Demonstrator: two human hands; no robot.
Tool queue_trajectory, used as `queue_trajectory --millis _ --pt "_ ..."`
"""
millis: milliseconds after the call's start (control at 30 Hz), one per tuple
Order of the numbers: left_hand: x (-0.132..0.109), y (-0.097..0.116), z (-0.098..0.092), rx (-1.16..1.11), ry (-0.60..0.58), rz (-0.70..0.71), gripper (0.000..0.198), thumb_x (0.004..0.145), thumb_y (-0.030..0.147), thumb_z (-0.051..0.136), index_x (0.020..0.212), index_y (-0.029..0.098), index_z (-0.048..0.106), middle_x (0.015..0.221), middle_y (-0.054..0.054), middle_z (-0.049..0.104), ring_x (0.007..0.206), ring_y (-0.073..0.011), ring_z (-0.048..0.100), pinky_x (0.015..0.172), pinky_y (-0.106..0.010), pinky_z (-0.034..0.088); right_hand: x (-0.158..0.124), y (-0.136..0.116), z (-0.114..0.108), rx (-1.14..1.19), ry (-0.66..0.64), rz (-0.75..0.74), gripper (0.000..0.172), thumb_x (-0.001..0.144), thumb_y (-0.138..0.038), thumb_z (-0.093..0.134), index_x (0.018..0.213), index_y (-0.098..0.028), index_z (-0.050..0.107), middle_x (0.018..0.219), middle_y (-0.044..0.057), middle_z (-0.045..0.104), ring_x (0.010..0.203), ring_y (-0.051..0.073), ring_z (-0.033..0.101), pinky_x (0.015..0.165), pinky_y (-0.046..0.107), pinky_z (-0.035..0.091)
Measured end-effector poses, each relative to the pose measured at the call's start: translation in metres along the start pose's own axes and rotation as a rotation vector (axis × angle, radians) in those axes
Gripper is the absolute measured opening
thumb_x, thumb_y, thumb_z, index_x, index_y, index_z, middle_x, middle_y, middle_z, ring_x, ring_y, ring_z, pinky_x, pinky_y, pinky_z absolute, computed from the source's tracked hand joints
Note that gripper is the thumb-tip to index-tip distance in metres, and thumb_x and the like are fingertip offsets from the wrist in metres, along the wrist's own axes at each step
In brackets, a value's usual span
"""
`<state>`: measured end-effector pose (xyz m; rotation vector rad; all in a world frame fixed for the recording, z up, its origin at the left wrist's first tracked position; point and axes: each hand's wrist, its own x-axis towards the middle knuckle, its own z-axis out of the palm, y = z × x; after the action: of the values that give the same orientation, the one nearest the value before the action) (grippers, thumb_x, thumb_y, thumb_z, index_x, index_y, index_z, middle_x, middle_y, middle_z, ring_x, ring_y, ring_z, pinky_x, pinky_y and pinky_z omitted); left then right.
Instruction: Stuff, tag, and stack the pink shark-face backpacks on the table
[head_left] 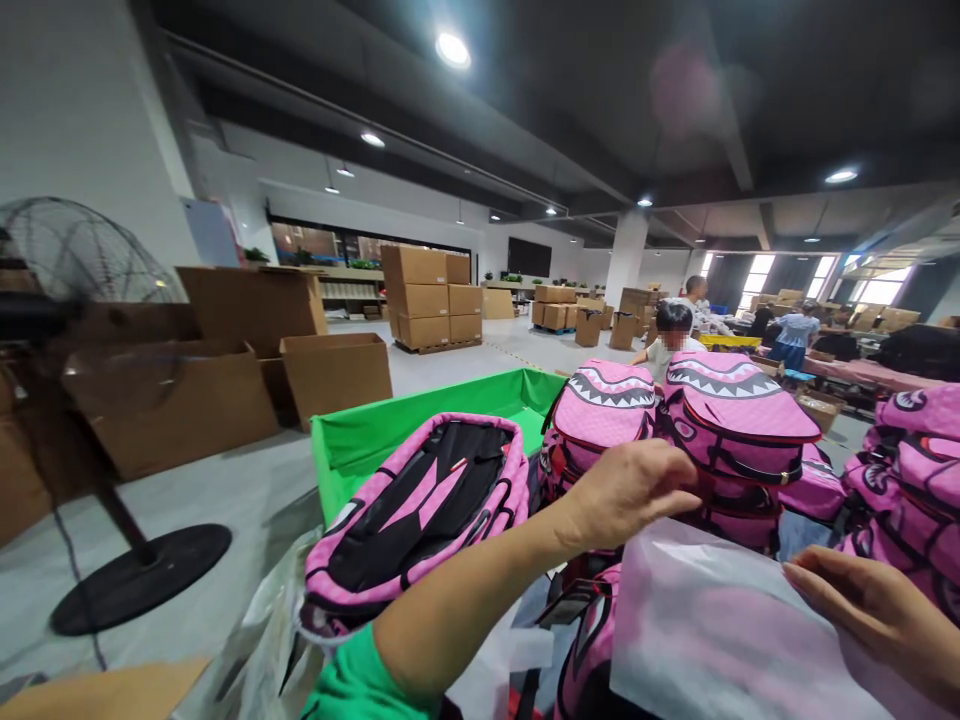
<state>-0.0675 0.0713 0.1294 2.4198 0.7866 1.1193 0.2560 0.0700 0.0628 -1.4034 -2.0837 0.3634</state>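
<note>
Two grips, half-curled: left hand (634,490) by the far edge of a translucent white straight-edged film sheet (705,620), right hand (870,610) at its right edge; pinched or not, cannot tell. Judged partway: sheet spread near right, edges loose, long axis apparently far-left to near-right. Beyond: rounded pink-and-black quilted backpacks (604,412), uncovered.
</note>
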Motion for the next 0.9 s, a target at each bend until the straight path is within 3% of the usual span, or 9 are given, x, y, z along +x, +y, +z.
queue_trajectory --millis 67,133,233,367,533,767,900 --pt "0.01 0.016 0.008 0.002 -0.158 0.137 0.011 0.096 0.024 0.066 0.096 0.013 0.07 0.091 -0.002 0.067 0.083 -0.0118 0.063 0.075 -0.019 0.045 0.002 -0.008 -0.004 0.063 -0.094 0.021 0.063 0.083 -0.079 0.054 0.068 -0.02 0.07 0.064 0.003 0.058 0.059 0.016 0.053 0.052 0.023 0.045" --pt "0.011 0.022 0.03 0.128 -0.232 0.164 0.014 0.098 0.024 0.062 0.095 0.014 0.07 0.093 -0.003 0.067 0.082 -0.0127 0.062 0.071 -0.021 0.045 0.004 -0.015 -0.009 0.097 -0.127 0.059 0.062 0.078 -0.08 0.06 0.066 -0.019 0.066 0.062 0.0 0.051 0.058 0.015 0.046 0.051 0.023 0.042" --pt "0.0 0.013 0.069 0.284 -0.165 0.065 0.017 0.097 0.032 0.065 0.099 0.016 0.07 0.1 -0.006 0.067 0.09 -0.018 0.062 0.077 -0.027 0.047 0.005 -0.021 -0.012 0.146 -0.164 0.112 0.064 0.07 -0.083 0.065 0.063 -0.02 0.061 0.061 -0.002 0.043 0.057 0.013 0.039 0.048 0.023 0.038" --pt "-0.021 -0.003 0.1 0.068 0.01 -0.09 0.016 0.096 0.033 0.067 0.098 0.017 0.067 0.102 -0.005 0.065 0.098 -0.0183 0.059 0.088 -0.029 0.047 0.005 -0.016 -0.011 0.19 -0.202 0.164 0.071 0.07 -0.091 0.057 0.065 -0.02 0.058 0.062 -0.002 0.043 0.058 0.013 0.039 0.05 0.023 0.038" --pt "-0.03 -0.007 0.105 -0.142 0.115 -0.195 0.015 0.095 0.031 0.067 0.099 0.017 0.062 0.101 -0.005 0.061 0.097 -0.0196 0.055 0.089 -0.032 0.044 0.003 -0.008 -0.005 0.264 -0.253 0.222 0.073 0.07 -0.096 0.05 0.069 -0.023 0.052 0.06 -0.006 0.036 0.052 0.01 0.034 0.045 0.023 0.031" --pt "-0.029 -0.008 0.096 -0.251 0.053 -0.244 0.027 0.095 0.044 0.065 0.1 0.019 0.059 0.101 -0.004 0.057 0.095 -0.0196 0.052 0.087 -0.032 0.042 0.004 -0.015 -0.001 0.302 -0.239 0.213 0.067 0.074 -0.091 0.054 0.072 -0.024 0.045 0.062 -0.009 0.033 0.047 0.008 0.031 0.041 0.022 0.031" --pt "-0.029 -0.009 0.101 -0.288 0.059 -0.278 0.037 0.092 0.055 0.065 0.098 0.02 0.056 0.099 -0.002 0.053 0.092 -0.0187 0.05 0.084 -0.031 0.041 0.009 -0.013 0.001 0.314 -0.199 0.141 0.063 0.077 -0.083 0.06 0.069 -0.022 0.047 0.063 -0.007 0.038 0.055 0.009 0.036 0.047 0.021 0.033"
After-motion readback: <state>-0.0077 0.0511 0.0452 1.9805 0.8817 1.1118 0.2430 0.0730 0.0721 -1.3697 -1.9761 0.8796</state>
